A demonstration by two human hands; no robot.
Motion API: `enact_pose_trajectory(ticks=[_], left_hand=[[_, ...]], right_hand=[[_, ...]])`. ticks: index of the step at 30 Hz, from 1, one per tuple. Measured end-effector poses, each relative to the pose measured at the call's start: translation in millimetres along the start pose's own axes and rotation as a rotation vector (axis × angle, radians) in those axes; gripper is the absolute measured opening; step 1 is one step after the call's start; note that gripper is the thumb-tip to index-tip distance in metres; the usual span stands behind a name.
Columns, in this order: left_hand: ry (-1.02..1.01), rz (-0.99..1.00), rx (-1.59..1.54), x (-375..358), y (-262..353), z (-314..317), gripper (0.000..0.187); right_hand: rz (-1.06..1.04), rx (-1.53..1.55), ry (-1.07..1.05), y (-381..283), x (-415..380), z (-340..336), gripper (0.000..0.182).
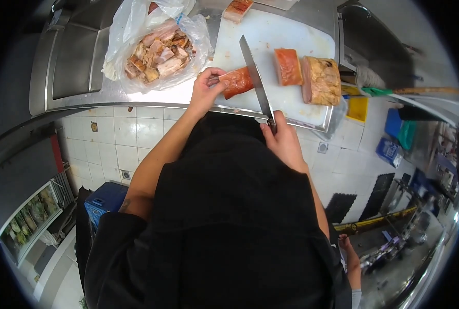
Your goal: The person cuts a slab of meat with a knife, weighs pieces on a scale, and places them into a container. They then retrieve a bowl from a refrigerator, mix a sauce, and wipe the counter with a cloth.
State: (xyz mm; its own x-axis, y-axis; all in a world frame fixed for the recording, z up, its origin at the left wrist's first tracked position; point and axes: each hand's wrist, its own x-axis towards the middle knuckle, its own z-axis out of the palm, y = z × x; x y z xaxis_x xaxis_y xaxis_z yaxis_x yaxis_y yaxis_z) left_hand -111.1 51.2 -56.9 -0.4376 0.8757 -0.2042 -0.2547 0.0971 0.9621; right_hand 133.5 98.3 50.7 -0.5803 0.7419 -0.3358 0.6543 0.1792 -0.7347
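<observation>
My left hand has its fingers closed on the left end of a reddish-brown slab of meat on the white cutting board. In my right hand is the handle of a long knife. Its blade points away from me and lies along the slab's right end; whether it touches the meat is hard to tell. Right of the blade sits a reddish piece of meat, with a larger browned block beside it. Another piece rests at the board's far edge.
An open plastic bag of chopped meat lies left of the board. Sinks flank the counter. Yellow and blue containers stand at right, a blue box at lower left. Another person's arm shows at lower right.
</observation>
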Motion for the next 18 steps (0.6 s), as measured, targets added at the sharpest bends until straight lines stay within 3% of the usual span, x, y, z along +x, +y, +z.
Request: enact_pose_trajectory(ticks=[18], left_hand=[[-0.013, -0.055, -0.029, 0.1, 9.6, 1.0, 0.023]], right_hand=[[0.000, -0.098, -0.029, -2.2, 3.2, 0.5, 0.027]])
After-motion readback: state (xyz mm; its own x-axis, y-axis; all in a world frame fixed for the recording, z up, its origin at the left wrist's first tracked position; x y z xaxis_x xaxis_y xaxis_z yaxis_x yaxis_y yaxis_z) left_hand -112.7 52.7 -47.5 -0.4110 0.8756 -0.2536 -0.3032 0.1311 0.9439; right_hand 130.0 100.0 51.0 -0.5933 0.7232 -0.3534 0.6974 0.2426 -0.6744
